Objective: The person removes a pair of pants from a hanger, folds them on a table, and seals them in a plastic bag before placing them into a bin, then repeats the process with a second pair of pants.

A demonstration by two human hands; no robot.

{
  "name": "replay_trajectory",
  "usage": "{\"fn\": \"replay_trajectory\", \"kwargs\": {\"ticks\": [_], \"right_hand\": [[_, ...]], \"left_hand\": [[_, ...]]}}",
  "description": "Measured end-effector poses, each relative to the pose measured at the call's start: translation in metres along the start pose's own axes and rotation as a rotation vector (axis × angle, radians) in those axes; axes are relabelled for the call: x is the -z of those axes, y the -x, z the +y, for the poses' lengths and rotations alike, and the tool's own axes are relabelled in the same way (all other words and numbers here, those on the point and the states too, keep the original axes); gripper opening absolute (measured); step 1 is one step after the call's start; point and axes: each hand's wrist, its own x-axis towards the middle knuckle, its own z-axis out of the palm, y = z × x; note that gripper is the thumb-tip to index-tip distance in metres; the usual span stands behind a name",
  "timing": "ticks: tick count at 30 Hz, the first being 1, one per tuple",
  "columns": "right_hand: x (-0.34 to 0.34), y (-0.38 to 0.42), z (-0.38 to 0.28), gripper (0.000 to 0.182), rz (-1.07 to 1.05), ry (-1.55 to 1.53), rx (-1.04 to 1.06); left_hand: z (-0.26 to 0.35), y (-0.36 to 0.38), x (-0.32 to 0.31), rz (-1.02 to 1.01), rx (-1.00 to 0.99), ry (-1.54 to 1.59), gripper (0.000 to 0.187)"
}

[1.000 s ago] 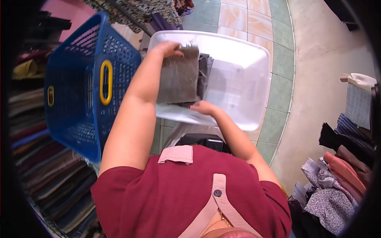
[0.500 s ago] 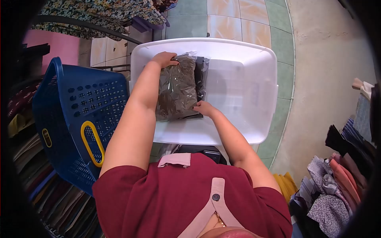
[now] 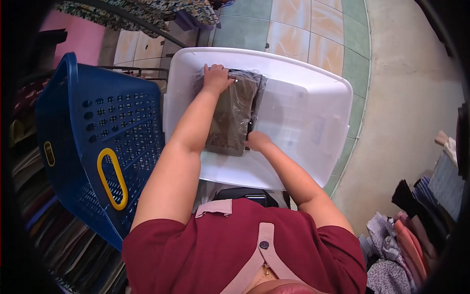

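A clear plastic package with folded brown-olive cloth (image 3: pixel 234 110) lies inside a white plastic bin (image 3: pixel 318 105), toward its left side. A darker wrapped package (image 3: pixel 258 95) shows beneath its right edge. My left hand (image 3: pixel 216 78) rests on the far end of the brown package, fingers spread over the wrapping. At the near right corner, my right hand (image 3: pixel 259 141) has its fingers closed on the package's edge; the fingertips are partly hidden. My left forearm covers part of the package's left side.
Left of the bin stands a blue perforated basket (image 3: pixel 122 115) with yellow handles, above a row of hanging clothes (image 3: pixel 73 245). Piled clothes (image 3: pixel 391 250) lie at lower right. Patterned cloth (image 3: pixel 142 17) hangs at upper left, near a dark metal rail (image 3: pixel 129 22).
The view has shifted, and the bin appears farther right and turned slightly. My left hand has slid inward onto the package's far end, fingers now spread. My right hand stays at the near right corner.
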Motion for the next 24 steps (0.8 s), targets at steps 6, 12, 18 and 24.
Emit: {"fn": "replay_trajectory", "kwargs": {"ticks": [6,12,18,24], "right_hand": [[0.095,-0.016,-0.009,0.028,0.663,0.034,0.284],[0.134,-0.071,-0.048,0.041,0.84,0.207,0.627],[0.136,-0.104,-0.071,0.049,0.549,0.312,0.569],[0.142,-0.114,-0.086,0.042,0.386,0.269,0.464]], "left_hand": [[0.012,0.098,0.014,0.203,0.309,0.27,0.034],[0.01,0.189,-0.036,-0.451,0.404,0.255,0.033],[0.002,0.18,-0.073,-0.61,0.464,0.367,0.044],[-0.01,0.175,-0.062,-0.651,0.435,0.407,0.047]]}}
